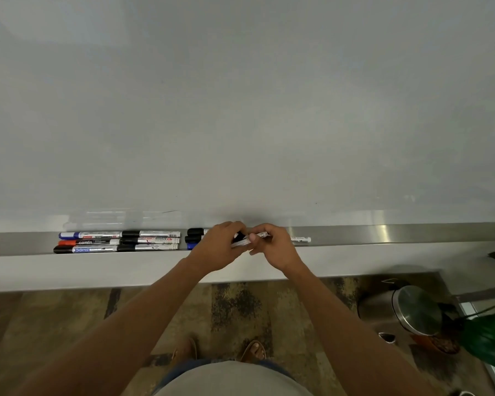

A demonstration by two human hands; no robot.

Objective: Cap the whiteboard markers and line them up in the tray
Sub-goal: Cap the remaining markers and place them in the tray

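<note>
Both hands meet right over the middle of the metal tray (383, 237) that runs along the bottom of the whiteboard (240, 110). The left hand (216, 248) and the right hand (275, 247) are both curled closed around one silver-barrelled marker (257, 237), held just above the tray and tilted a bit, right end higher. Something black sits between the two hands, but I can't tell if it's the cap or the tip.

On the left of the tray six capped markers (117, 241) lie in three neat rows, two end to end per row, all touching. Three more markers (195, 238) poke out from behind the left hand, mostly hidden by it. One white marker (300, 239) sticks out past the right hand.

Down on the floor to the right there's a steel pedal bin (412, 310) and a potted plant (486, 341) just beside it.
</note>
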